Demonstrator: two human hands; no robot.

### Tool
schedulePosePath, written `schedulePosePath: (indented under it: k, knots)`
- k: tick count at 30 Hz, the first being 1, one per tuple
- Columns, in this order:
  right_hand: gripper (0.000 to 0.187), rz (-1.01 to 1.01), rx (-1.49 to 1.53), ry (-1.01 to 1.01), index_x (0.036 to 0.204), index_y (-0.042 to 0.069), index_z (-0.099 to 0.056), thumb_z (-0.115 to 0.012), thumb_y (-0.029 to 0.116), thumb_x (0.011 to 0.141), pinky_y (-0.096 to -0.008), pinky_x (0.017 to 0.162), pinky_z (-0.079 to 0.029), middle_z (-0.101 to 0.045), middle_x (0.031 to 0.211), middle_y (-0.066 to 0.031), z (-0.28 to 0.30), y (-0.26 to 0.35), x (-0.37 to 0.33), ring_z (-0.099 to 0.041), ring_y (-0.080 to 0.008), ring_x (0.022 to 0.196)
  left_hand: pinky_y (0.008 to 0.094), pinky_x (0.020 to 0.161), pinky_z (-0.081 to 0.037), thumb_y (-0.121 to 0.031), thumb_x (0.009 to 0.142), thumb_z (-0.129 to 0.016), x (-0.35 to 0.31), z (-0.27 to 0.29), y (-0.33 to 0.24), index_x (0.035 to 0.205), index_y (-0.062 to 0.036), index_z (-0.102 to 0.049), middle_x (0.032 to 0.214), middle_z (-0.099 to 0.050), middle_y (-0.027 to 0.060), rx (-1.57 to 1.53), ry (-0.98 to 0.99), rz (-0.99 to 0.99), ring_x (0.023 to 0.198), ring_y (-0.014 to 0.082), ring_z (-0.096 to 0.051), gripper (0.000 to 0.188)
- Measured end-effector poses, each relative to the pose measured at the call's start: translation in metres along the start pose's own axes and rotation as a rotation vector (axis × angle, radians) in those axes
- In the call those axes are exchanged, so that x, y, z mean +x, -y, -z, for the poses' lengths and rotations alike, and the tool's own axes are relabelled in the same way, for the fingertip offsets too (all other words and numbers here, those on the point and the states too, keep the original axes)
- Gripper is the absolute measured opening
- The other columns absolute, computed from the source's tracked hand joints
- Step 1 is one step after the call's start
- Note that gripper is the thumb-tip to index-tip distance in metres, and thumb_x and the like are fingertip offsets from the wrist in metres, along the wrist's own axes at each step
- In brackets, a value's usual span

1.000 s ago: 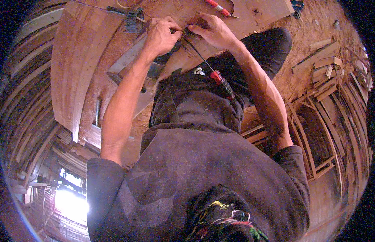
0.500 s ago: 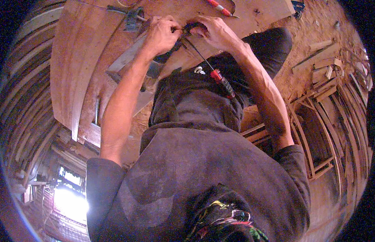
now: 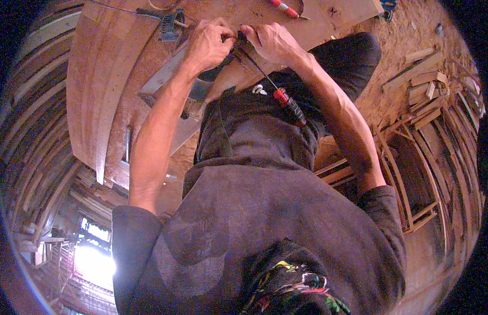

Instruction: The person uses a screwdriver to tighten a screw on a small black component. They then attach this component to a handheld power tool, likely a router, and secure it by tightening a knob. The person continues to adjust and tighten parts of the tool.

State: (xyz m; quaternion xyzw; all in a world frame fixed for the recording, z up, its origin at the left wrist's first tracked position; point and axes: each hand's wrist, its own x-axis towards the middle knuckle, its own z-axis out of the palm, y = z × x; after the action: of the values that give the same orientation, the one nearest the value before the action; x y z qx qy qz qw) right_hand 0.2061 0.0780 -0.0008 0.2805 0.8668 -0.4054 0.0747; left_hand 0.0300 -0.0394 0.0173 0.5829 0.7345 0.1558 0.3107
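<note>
Close together over my lap, both hands are closed around small parts. My left hand (image 3: 208, 46) pinches thumb and fingers together, with something small and dark at the fingertips. My right hand (image 3: 270, 44) is curled, its thumb against a dark piece (image 3: 241, 37) too small to name. A screwdriver (image 3: 289, 106) with a red and black handle rests on my dark trousers, its long shaft running up toward the hands. Just below my left hand is a dark, rounded object (image 3: 211, 72), partly covered by the hand. What the fingers grip is mostly hidden.
A grey-blue slotted part (image 3: 173, 24) with a cable lies left of my hands. Ahead is a red and white pointed tool (image 3: 284, 7) on a wooden board (image 3: 338, 14). Curved planks (image 3: 92, 94) lie left; wood offcuts (image 3: 427, 86) and frames (image 3: 412, 178) stand right.
My right hand has rolled over, so its back now shows more and its fingers are tucked under. The left hand stays nearly in place. The screwdriver lies as before.
</note>
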Motion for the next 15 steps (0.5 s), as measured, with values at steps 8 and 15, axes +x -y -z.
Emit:
schedulePosePath:
  k: [8,15]
  knots:
    - [0.057,-0.132,0.242,0.046,0.100,-0.007,-0.065,-0.052,0.048,0.102,-0.0497,0.080,-0.053,-0.069,0.090,-0.0274,0.008,0.003,0.000,-0.068,-0.0467,0.089,0.0460,0.096,-0.047,-0.020,0.085,-0.065,0.001,-0.001,-0.004,0.092,-0.0055,-0.077,0.104,-0.069,0.0116,0.022,0.014,-0.020,0.100,0.0376,-0.062,0.020]
    - [0.040,0.434,0.039,-0.090,0.127,0.000,-0.058,-0.065,0.021,0.093,-0.0443,0.092,-0.055,-0.065,0.123,-0.0210,0.015,-0.016,-0.011,-0.065,-0.0409,0.105,0.0473,0.097,-0.047,-0.021,0.085,-0.065,0.001,-0.009,0.003,0.095,-0.0039,-0.077,0.105,-0.069,0.0149,0.023,-0.032,-0.048,0.103,0.0403,-0.062,0.023]
